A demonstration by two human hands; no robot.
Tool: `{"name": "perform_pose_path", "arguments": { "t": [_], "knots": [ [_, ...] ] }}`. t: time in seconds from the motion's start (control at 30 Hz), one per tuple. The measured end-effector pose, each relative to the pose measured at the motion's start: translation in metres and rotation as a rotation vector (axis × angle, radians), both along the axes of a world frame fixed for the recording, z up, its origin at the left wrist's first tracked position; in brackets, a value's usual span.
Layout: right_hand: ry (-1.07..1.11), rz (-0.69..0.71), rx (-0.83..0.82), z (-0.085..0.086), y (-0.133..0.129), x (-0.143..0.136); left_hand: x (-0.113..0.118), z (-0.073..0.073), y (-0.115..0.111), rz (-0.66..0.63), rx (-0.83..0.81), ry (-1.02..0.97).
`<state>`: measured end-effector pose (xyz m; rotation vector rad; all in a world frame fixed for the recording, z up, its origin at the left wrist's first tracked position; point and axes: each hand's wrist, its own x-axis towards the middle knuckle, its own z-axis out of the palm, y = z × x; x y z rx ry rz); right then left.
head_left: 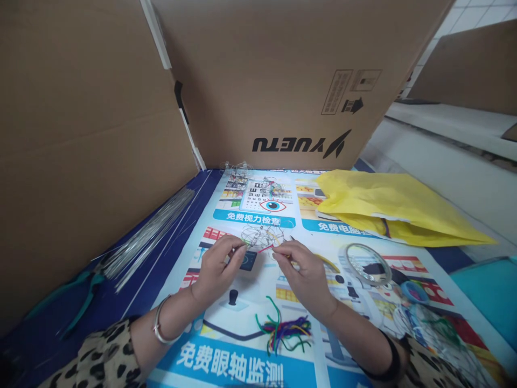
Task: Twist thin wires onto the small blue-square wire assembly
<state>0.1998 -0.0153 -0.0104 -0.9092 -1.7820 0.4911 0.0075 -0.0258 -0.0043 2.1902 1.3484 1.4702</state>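
My left hand (220,269) is closed in a pinch, thumb against forefinger, at the near-left side of a thin wire figure (264,234) with looped strands. My right hand (307,277) pinches one end of a short pinkish-red yarn (265,248), which stretches leftward across the near side of the wire. Whether the left fingertips hold wire or yarn is too small to tell. Below and between the hands lies a bundle of green, purple and yellow yarn pieces (285,328). A curved yellow handle (329,262) shows behind my right hand, its other end partly hidden.
Cardboard panels (258,81) wall off the back and left. Straight wires (151,234) and teal-handled pliers (86,302) lie left. At right are a yellow bag (388,196), a clear tape roll (363,282), a blue ring (414,292) and a teal item (490,291). More wire figures (240,175) sit behind.
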Motion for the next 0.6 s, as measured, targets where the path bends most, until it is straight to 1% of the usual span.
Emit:
{"name": "perform_pose_path", "arguments": {
  "t": [0.17,0.4,0.6],
  "knots": [
    [-0.025,0.017,0.072,0.0018,-0.0004,-0.0014,-0.0013,-0.0024,0.0007,-0.004,-0.038,-0.021],
    [-0.032,0.021,0.092,-0.0012,0.0001,-0.0011,-0.0013,-0.0020,-0.0003,0.002,-0.069,-0.029],
    [-0.038,0.061,0.107,-0.0073,-0.0016,-0.0011,-0.0012,-0.0018,0.0000,-0.017,-0.027,-0.014]
  ]
}}
